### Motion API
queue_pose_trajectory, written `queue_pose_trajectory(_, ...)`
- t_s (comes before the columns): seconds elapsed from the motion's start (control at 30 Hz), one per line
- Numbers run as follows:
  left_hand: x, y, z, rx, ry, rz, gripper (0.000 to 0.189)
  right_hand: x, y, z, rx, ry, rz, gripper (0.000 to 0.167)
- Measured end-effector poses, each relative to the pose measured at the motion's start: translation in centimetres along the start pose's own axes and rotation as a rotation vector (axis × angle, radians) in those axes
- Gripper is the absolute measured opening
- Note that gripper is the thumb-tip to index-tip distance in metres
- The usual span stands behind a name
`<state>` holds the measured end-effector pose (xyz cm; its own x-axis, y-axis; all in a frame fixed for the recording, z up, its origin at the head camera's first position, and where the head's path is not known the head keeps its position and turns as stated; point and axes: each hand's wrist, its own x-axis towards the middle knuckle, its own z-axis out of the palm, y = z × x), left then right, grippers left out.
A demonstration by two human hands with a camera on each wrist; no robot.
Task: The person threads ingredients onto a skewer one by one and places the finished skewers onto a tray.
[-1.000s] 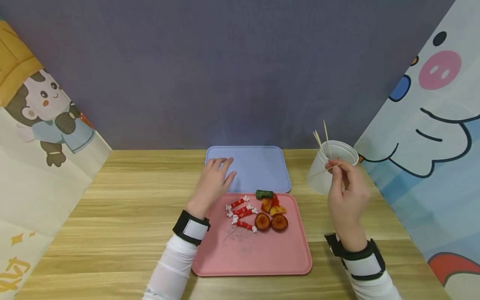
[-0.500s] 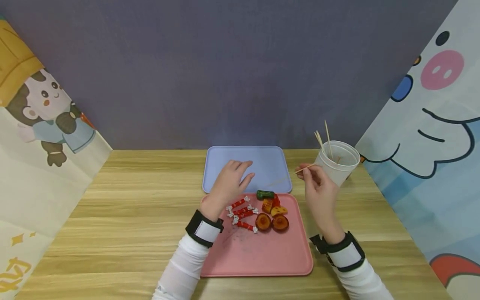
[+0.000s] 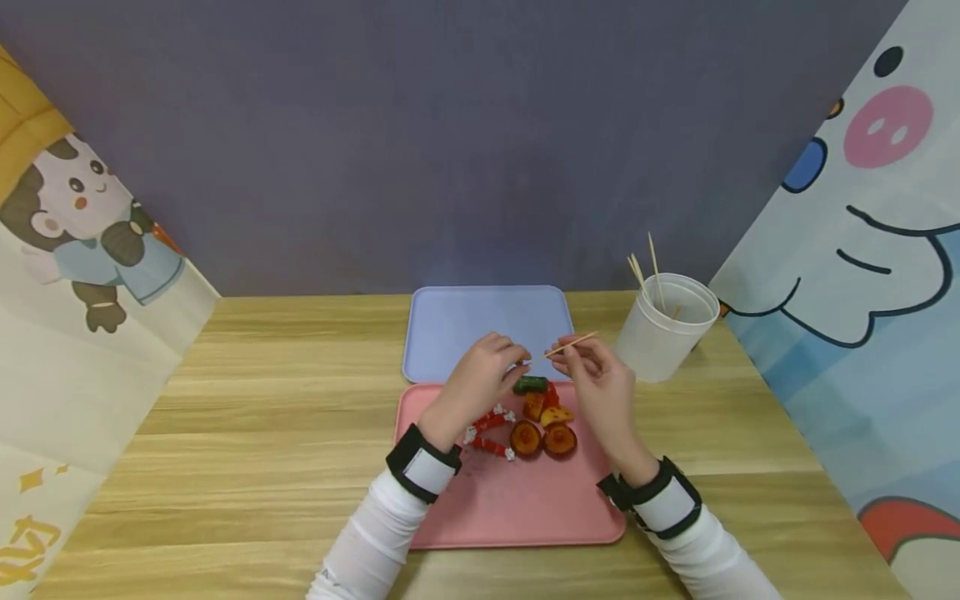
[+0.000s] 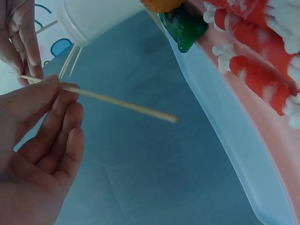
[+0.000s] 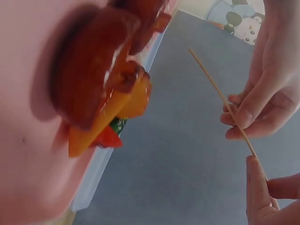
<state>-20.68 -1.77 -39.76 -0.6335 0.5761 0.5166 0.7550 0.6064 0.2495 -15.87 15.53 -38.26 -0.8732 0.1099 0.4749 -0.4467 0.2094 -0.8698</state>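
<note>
Currently, left hand: fingers pinching skewer.
Right hand: fingers pinching skewer's end.
White cup: more sticks inside.
Pink tray: food pieces.

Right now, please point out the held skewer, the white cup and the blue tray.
Held skewer (image 4: 108, 99), left wrist view: middle of its shaft.
White cup (image 3: 658, 345), head view: its outer wall.
Blue tray (image 3: 480, 318), head view: its bare flat surface.

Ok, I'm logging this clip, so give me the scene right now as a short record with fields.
left hand: pinches a wooden stick
right hand: pinches the same stick
white cup: holds other sticks
pink tray: bears red-and-white pieces, two brown rounds
blue tray: beyond the pink tray
</note>
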Motion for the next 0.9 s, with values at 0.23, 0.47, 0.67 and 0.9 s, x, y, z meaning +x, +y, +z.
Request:
queue_pose_trajectory(0.23, -0.1, -0.2, 0.0, 0.015, 0.024, 0.012, 0.006, -0.1, 0.1, 0.4, -0.005, -0.014, -0.032, 0.015)
queue_pose_trajectory(0.47, -0.3, 0.0, 0.0, 0.025, 0.123, -0.061, 0.005, -0.1, -0.2, -0.1, -0.109, -0.038, -0.013, 0.023)
queue_pose_trajectory(0.67, -0.4, 0.2, -0.3, -0.171, 0.274, -0.17, 0.004, -0.4, -0.4, -1.1, -0.164, -0.077, 0.068, 0.026)
queue_pose_trajectory(0.9, -0.4, 0.5, -0.4, -0.425, 0.342, -0.268, 0.005, -1.1, 0.0, -2.3, -0.255, -0.123, 0.084, 0.025)
